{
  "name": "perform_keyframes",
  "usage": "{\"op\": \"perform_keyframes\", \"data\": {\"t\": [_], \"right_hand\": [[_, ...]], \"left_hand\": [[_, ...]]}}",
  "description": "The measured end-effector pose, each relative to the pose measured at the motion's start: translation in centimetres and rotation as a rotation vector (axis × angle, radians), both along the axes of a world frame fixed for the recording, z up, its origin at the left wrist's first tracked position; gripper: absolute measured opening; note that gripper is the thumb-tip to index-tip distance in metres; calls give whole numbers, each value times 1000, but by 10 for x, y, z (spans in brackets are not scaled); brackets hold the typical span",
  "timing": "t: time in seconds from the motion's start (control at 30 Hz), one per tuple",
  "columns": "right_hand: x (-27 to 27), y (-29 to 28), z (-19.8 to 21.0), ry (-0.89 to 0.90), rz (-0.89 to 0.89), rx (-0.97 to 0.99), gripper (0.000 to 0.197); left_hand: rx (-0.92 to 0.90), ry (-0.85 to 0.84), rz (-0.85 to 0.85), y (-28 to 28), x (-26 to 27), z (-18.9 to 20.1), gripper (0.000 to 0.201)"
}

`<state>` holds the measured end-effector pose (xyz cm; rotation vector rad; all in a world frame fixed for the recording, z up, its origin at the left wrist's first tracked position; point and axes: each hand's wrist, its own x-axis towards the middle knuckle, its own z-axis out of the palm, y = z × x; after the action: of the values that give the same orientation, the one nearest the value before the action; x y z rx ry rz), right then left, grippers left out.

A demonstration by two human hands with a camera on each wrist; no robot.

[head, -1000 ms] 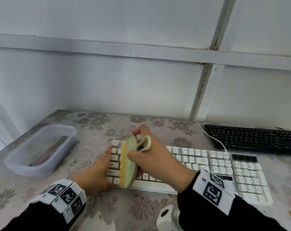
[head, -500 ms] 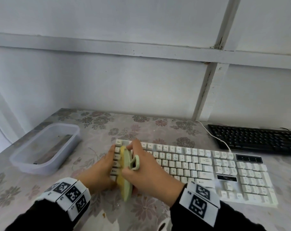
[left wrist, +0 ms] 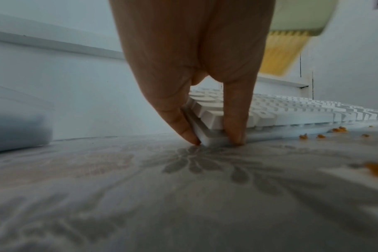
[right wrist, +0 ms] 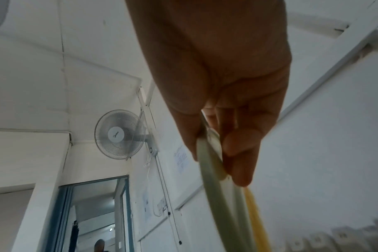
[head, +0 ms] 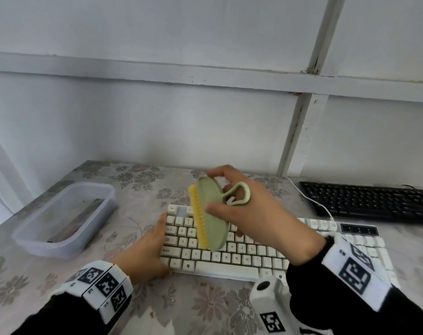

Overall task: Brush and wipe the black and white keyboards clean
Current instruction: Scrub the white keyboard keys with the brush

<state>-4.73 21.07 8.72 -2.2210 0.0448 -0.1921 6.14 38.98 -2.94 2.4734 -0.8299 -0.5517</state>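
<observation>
A white keyboard (head: 254, 252) lies on the flowered table in front of me. My right hand (head: 251, 213) grips a pale green brush (head: 211, 213) with yellow bristles, lifted above the keyboard's upper left keys, bristles facing left. In the right wrist view the fingers (right wrist: 237, 153) pinch the green brush (right wrist: 218, 196) body. My left hand (head: 147, 252) holds the keyboard's left end; in the left wrist view thumb and finger (left wrist: 233, 122) pinch the white keyboard (left wrist: 270, 114) at its near corner. A black keyboard (head: 370, 201) lies at the back right.
A clear plastic tub (head: 62, 218) stands at the left of the table (head: 205, 305). Orange crumbs (left wrist: 321, 134) lie on the cloth in front of the white keyboard. A white cable (head: 309, 199) runs between the two keyboards. The wall rises close behind.
My right hand has lifted the brush from the keyboard's front left edge up and back over the top rows. My left hand keeps its hold on the keyboard's left end.
</observation>
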Motion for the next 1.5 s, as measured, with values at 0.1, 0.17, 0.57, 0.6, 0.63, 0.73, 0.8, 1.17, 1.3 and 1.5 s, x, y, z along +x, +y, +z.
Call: {"op": "perform_keyframes", "data": {"t": [0.1,0.17,0.57,0.6,0.63,0.73,0.8,1.17,1.3,1.5], "right_hand": [[7,1,4,-20,-39,92,38],[9,4,5,-4,-28,125,30],[15,14,-17,-162,-240,24,34],[14,16,-19,-155,-261,24,32],[14,18,-21,-153,-274,16,30],[11,28,-26,-194,-287,-19,23],[11,33,-32,-228,-289,-59,20],[17,48,-55,-334,-336,18,12],[22,60,-60,-310,-338,9,12],[5,32,-64,-293,-471,-107,21]], "left_hand": [[-8,2,-13,-1,-2,3,116],[-5,4,-6,-2,-3,4,116],[-19,31,19,-2,-3,3,117],[-29,32,18,-2,-3,3,117],[-43,36,17,-2,-3,3,117],[-80,57,31,0,1,-1,117],[-97,74,37,1,3,-1,116],[-121,87,7,2,5,3,116],[-132,71,16,2,3,3,114],[-194,33,-32,3,4,0,108]]}}
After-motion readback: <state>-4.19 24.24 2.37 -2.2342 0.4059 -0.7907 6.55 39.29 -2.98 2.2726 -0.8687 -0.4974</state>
